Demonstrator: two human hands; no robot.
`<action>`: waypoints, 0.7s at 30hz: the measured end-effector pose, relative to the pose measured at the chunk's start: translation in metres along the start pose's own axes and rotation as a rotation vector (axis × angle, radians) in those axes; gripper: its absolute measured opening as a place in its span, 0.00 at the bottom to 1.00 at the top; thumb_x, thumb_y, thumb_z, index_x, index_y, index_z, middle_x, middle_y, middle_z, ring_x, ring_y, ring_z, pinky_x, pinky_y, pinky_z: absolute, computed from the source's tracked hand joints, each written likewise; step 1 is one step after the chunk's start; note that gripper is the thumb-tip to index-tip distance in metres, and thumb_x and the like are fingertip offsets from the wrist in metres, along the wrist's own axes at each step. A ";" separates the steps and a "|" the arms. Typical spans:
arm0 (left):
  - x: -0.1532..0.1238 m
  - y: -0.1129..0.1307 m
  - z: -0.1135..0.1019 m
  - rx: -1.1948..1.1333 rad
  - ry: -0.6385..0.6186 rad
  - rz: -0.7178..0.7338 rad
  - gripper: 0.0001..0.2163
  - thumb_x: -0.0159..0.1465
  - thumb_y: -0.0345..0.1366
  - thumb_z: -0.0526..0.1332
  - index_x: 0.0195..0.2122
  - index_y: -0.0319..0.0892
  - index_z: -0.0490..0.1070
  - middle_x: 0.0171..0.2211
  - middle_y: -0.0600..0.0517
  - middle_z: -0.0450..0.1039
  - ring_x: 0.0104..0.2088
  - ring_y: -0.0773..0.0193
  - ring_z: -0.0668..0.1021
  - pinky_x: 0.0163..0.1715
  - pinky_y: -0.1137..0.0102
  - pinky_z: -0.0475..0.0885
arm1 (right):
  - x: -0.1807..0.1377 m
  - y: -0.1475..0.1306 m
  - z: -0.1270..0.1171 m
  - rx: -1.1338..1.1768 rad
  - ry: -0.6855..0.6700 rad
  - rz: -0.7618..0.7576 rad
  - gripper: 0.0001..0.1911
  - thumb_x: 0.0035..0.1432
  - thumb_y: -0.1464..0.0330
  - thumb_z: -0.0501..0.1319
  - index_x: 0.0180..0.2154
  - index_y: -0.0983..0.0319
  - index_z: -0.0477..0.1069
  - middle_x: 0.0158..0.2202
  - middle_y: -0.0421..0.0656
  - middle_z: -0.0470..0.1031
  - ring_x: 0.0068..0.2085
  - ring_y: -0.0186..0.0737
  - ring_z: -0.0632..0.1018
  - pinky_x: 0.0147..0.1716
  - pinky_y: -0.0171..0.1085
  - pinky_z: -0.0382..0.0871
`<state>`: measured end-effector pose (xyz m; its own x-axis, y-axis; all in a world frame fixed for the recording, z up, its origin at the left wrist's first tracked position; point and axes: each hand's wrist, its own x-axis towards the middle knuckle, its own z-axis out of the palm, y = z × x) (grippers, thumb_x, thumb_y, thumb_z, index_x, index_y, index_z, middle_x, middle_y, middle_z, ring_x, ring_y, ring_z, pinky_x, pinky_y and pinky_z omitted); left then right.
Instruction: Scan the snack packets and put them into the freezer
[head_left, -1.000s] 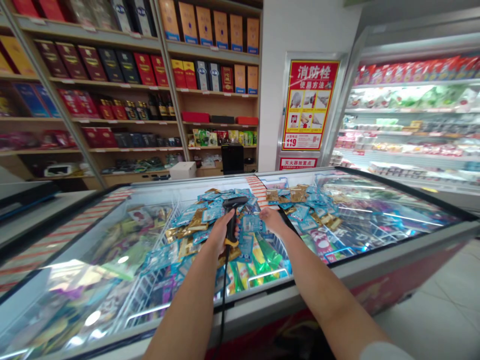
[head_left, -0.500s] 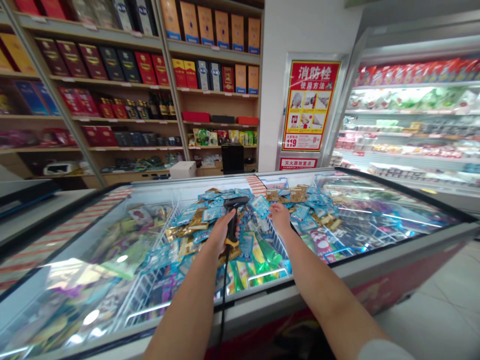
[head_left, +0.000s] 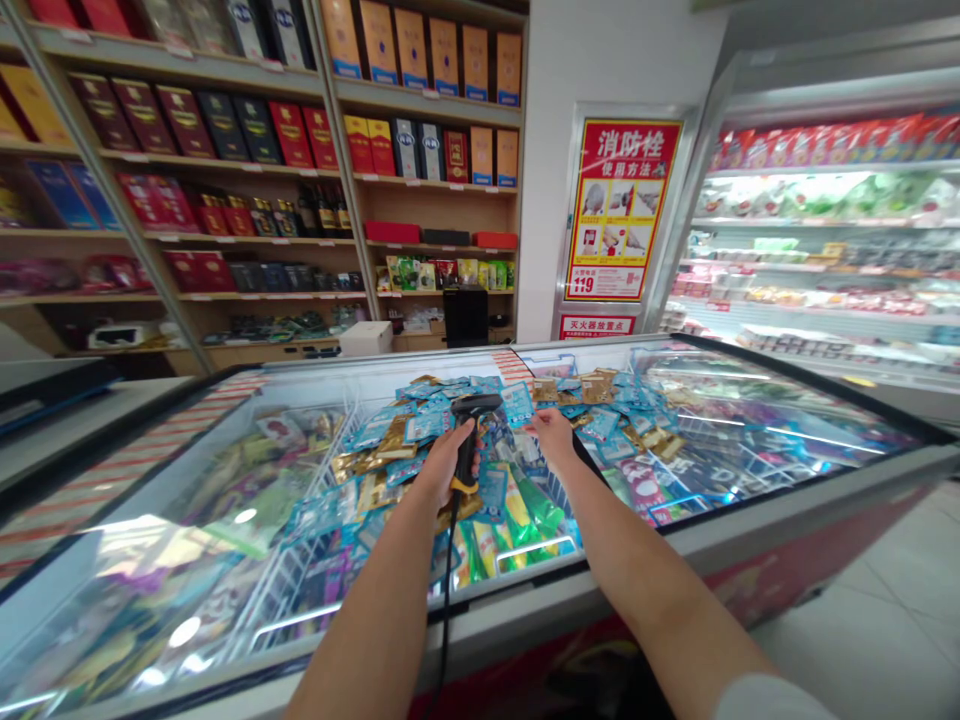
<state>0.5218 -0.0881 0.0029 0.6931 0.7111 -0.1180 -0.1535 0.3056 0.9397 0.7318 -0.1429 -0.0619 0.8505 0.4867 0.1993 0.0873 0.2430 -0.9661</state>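
"Shelving [head_left: 435, 210], wall unit: contents?"

"Boxes [head_left: 409, 50] and bottles [head_left: 326, 212], in rows. It stood beyond the freezer [head_left: 780, 515], which was white-rimmed."

"Packets, loose?"

"Two heaps, blue and gold: left heap [head_left: 390, 440] and right heap [head_left: 600, 400], near the freezer's middle, with a red-and-white striped band [head_left: 511, 368] between them at the far side."

"Left hand [head_left: 450, 460]?"

"Wrapped round the handle of one handheld scanner [head_left: 475, 405], black, held upright before the left heap. Its cord [head_left: 448, 570] ran down past the front rim."

"Right hand [head_left: 553, 435]?"

"Fingertips closed on one blue packet [head_left: 517, 405], at its lower right corner. The packet was between the heaps, just beside the scanner's head."
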 end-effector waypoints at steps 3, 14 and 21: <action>0.001 -0.001 -0.001 0.000 -0.003 0.001 0.18 0.55 0.51 0.68 0.26 0.40 0.69 0.17 0.54 0.68 0.15 0.70 0.69 0.14 0.76 0.64 | 0.000 0.000 0.000 0.002 0.012 0.000 0.10 0.48 0.63 0.66 0.29 0.60 0.66 0.23 0.35 0.72 0.26 0.39 0.80 0.32 0.39 0.76; -0.004 0.003 0.001 -0.001 -0.004 0.011 0.18 0.53 0.51 0.69 0.28 0.41 0.68 0.18 0.55 0.68 0.14 0.70 0.68 0.13 0.75 0.62 | -0.002 -0.002 0.001 -0.005 0.026 0.015 0.04 0.50 0.69 0.61 0.30 0.59 0.66 0.23 0.35 0.71 0.24 0.38 0.79 0.29 0.36 0.75; 0.000 0.001 -0.002 0.017 -0.025 0.008 0.21 0.53 0.54 0.67 0.28 0.40 0.70 0.16 0.55 0.67 0.14 0.69 0.68 0.13 0.75 0.61 | 0.005 0.004 0.004 -0.020 0.157 0.051 0.14 0.52 0.71 0.57 0.43 0.60 0.66 0.27 0.34 0.70 0.25 0.37 0.80 0.31 0.36 0.76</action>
<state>0.5200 -0.0865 0.0035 0.7089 0.6979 -0.1023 -0.1478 0.2888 0.9459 0.7340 -0.1359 -0.0645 0.9244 0.3609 0.1233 0.0510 0.2034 -0.9778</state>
